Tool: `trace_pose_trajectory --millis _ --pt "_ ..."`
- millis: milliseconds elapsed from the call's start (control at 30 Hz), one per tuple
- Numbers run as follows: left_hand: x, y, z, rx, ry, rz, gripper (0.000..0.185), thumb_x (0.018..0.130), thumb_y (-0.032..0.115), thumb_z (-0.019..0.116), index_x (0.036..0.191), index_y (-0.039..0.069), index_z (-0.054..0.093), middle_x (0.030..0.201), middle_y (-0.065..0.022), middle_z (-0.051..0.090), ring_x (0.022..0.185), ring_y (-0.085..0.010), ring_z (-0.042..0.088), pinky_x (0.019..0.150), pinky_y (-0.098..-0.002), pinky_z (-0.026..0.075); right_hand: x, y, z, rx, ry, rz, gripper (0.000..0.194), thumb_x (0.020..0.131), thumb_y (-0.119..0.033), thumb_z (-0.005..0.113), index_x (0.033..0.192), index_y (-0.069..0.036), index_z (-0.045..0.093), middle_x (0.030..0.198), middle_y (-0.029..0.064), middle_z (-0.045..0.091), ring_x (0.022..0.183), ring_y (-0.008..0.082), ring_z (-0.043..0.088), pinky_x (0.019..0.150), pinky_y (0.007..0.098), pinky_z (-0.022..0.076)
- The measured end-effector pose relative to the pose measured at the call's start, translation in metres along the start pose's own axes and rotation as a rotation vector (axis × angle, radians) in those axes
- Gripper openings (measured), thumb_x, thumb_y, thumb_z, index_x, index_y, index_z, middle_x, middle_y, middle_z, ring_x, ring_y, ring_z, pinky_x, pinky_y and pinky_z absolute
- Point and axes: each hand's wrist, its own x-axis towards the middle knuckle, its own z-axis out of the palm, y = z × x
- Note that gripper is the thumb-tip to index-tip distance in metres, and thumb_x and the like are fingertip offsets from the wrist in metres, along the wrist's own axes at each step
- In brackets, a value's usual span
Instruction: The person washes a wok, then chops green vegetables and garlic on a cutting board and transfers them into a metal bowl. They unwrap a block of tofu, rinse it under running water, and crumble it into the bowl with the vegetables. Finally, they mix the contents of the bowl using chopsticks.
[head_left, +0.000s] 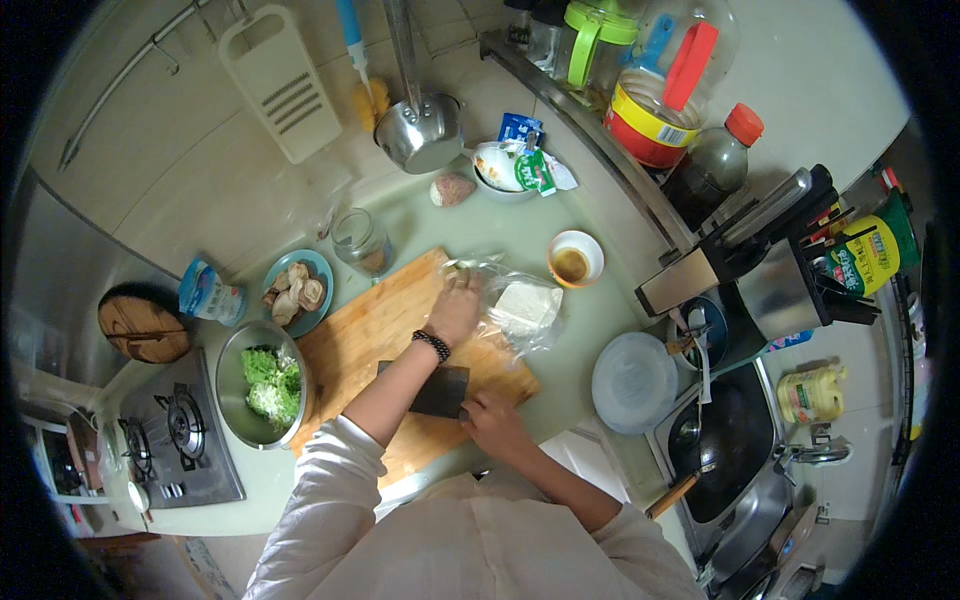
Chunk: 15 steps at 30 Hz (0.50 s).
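My left hand (456, 306), with a dark beaded bracelet at its wrist, reaches across the wooden cutting board (352, 315) to the edge of a clear plastic bag (487, 281). Its fingertips meet some pale green and white pieces there; whether it grips them I cannot tell. A white block (528, 307), perhaps tofu, lies in the bag at the board's right edge. Close to my body, my right hand (491, 421) is at the right end of a dark, broad cleaver blade (442, 391) on the board. The handle is hidden by that hand, and part of the blade lies under my left forearm.
A steel bowl of chopped greens (225, 397), a blue plate of mushrooms (328, 274) and a glass jar (361, 244) border the board's left side. Rightward are a small sauce bowl (575, 259), a pale round lid or plate (634, 382), a knife block (679, 281) and the sink with a wok (720, 450).
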Motion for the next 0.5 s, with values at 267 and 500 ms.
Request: trace_pose_trajectory --millis 267,500 --pt "0.015 0.02 -0.051 -0.16 0.018 0.0 0.043 0.068 0.003 0.06 0.11 0.004 0.053 0.121 -0.0185 0.049 0.116 -0.0367 0.046 0.098 -0.0424 0.038 0.019 0.138 -0.04 0.536 0.546 0.73 0.024 0.089 -0.017 0.062 0.11 -0.006 0.061 0.101 0.0044 0.064 0.088 0.0128 0.059 0.074 0.0301 0.0488" --pt "0.033 0.003 -0.041 0.126 -0.454 0.006 0.1 0.061 0.036 0.08 0.141 0.006 0.029 0.151 -0.0166 0.02 0.14 -0.0356 0.016 0.11 -0.0522 0.015 0.084 0.175 -0.025 0.983 0.373 1.027 0.059 0.083 -0.045 0.064 0.119 0.0 0.052 0.117 0.0097 0.058 0.105 0.0193 0.054 0.085 0.0334 0.0431"
